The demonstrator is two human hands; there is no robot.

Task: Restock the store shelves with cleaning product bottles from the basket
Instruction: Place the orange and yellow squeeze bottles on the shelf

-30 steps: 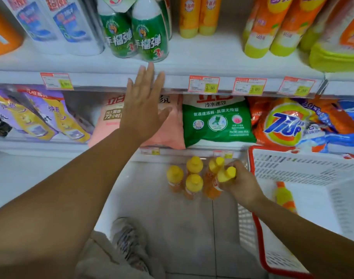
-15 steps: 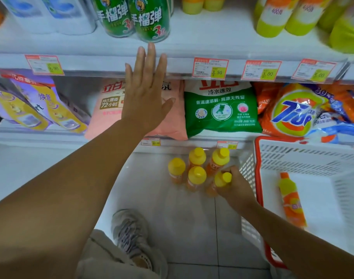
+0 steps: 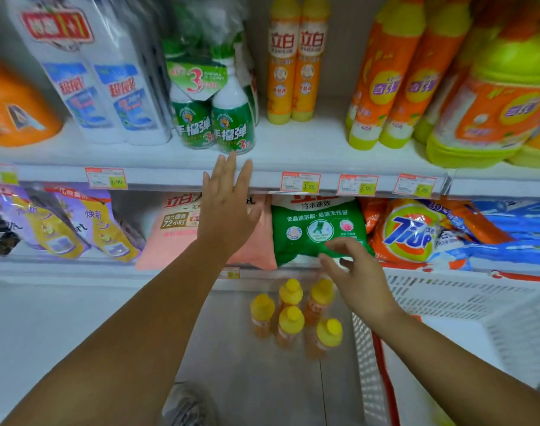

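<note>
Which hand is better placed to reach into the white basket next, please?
The right. The right hand is open and empty just beside the basket, which sits on that side. The left hand is up by the shelf edge, farther off.

centre of the frame: a left hand (image 3: pixel 227 207), fingers straight, raised before a shelf edge (image 3: pixel 170 176). right of it, a right hand (image 3: pixel 359 281), fingers loosely spread and empty, above five yellow-capped orange bottles (image 3: pixel 291 321) at lower centre. white basket (image 3: pixel 446 299) at lower right.

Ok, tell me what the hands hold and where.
Nothing: left hand is flat by the shelf edge; right hand hangs open above the yellow-capped bottles.
</note>
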